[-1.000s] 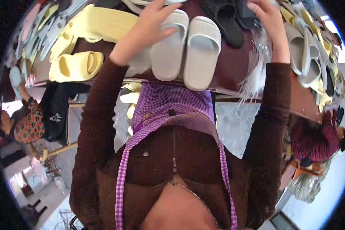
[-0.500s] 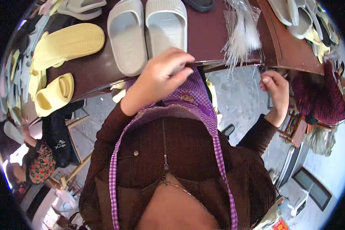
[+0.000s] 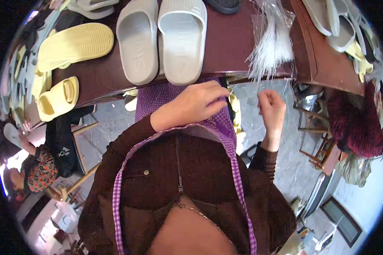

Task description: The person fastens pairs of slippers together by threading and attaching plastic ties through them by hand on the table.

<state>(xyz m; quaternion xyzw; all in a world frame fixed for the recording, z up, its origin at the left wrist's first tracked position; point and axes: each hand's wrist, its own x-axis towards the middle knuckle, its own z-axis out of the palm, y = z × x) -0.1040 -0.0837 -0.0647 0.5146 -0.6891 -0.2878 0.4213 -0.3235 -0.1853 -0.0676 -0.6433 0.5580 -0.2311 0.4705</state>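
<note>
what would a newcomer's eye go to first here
Most likely the pair of pale grey slides, side by side near the front edge of the dark red table. Next, perhaps, the bundle of thin white strands on the table to their right. Nearer the person, the left hand is in front of the purple checked apron, and the right hand is raised just below the strands.

Smooth, matt, plastic-looking grey slippers [image 3: 182, 49]; cloth apron [image 3: 155, 100]
</note>
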